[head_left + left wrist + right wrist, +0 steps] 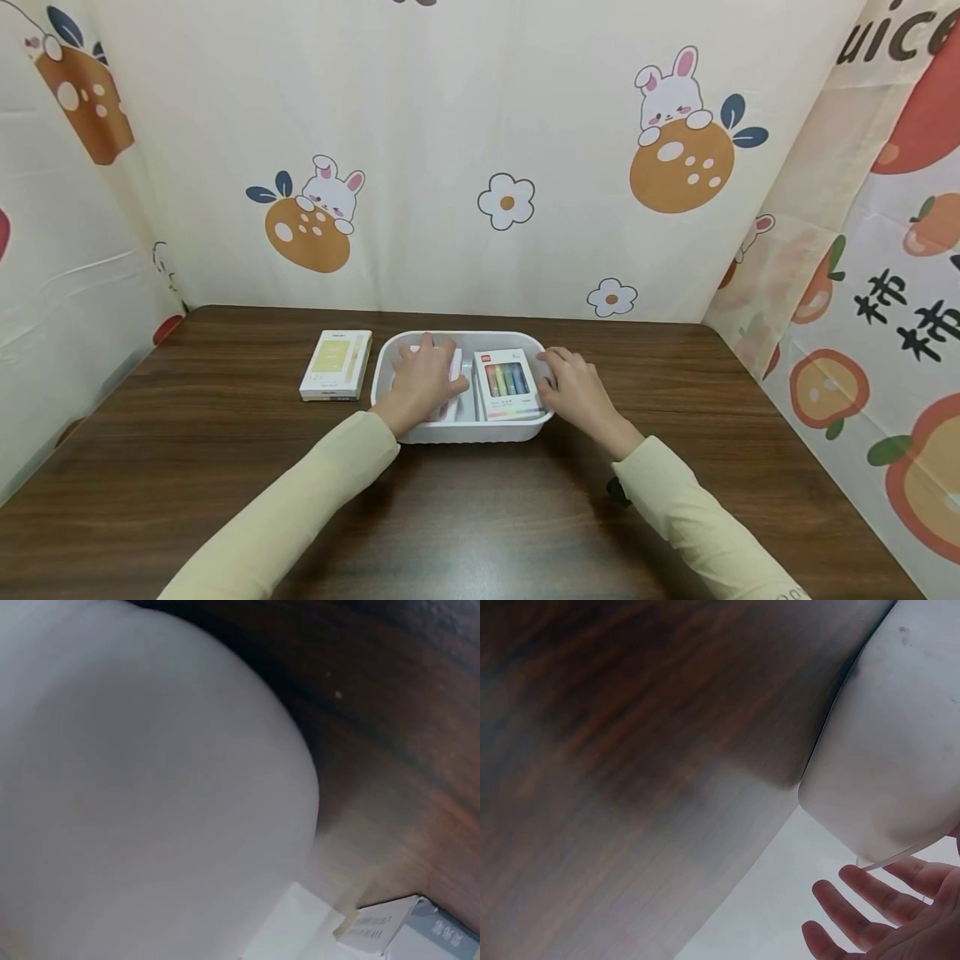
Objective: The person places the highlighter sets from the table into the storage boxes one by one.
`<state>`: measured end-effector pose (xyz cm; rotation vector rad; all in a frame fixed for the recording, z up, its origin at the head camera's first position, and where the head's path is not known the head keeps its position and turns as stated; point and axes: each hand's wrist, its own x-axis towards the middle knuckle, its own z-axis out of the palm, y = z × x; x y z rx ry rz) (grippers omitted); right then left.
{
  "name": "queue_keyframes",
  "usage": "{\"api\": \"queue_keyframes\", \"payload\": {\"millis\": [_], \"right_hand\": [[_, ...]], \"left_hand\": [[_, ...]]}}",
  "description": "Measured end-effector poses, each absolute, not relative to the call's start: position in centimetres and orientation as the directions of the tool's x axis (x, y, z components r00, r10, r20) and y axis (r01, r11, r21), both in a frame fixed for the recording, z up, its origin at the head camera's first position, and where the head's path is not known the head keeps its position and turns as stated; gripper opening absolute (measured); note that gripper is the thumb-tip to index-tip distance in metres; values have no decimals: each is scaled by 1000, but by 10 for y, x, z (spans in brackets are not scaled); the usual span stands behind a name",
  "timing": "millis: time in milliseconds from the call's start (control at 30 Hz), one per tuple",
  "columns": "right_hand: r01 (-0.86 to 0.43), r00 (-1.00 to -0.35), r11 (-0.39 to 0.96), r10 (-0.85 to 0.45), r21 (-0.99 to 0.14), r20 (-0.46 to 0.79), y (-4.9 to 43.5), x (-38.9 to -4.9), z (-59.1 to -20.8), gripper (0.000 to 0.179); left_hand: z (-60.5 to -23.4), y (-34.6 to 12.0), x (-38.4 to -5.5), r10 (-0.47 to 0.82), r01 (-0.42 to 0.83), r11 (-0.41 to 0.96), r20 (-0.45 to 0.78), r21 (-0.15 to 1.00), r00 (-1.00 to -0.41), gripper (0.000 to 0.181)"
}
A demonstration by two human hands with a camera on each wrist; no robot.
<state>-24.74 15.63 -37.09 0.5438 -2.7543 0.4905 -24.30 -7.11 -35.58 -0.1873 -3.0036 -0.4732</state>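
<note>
A white plastic basket stands towards the back of the table. My left hand reaches into its left part and grips a white box, thumb to the right and fingers over the far side; the hand hides most of that box. Upright against the basket's right part leans a white box with a row of colored sticks pictured on its front. My right hand is at the basket's right rim, its fingers loosely spread, fingertips right by the edge.
Left of the basket lies a white and yellow box on the brown wooden table. Printed curtains hang close behind the table and along both sides. A small black object shows under the right sleeve.
</note>
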Motion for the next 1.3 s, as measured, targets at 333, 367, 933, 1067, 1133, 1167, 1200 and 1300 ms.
{"api": "queue_keyframes", "payload": {"millis": [333, 367, 933, 1067, 1133, 1167, 1200, 1300], "right_hand": [[-411, -887, 871, -314, -269, 340, 157, -247, -371, 35], [-412, -887, 871, -314, -269, 339, 157, -247, -371, 35], [-419, -881, 869, -319, -265, 349, 156, -247, -371, 34], [-417, -883, 868, -317, -269, 345, 156, -247, -370, 34], [-415, -885, 869, -316, -270, 343, 156, -247, -371, 34], [-413, -886, 869, -314, -271, 342, 156, -247, -371, 34], [-412, -886, 870, -314, -271, 341, 156, -247, -371, 34], [-410, -887, 871, -313, -270, 340, 156, -247, -370, 34]], "left_hand": [[-363, -73, -243, 102, 127, 948, 101, 293, -990, 53], [-364, -73, -243, 101, 126, 948, 99, 293, -990, 53], [-370, -75, -248, 83, 95, 946, 51, 309, -995, 57], [-373, -75, -249, 76, 90, 949, 58, 301, -995, 56], [-374, -75, -249, 72, 86, 951, 59, 298, -996, 56], [-375, -75, -249, 71, 85, 951, 58, 297, -996, 56], [-375, -75, -249, 70, 85, 951, 60, 297, -996, 56], [-376, -75, -249, 70, 86, 951, 66, 298, -995, 55]]}}
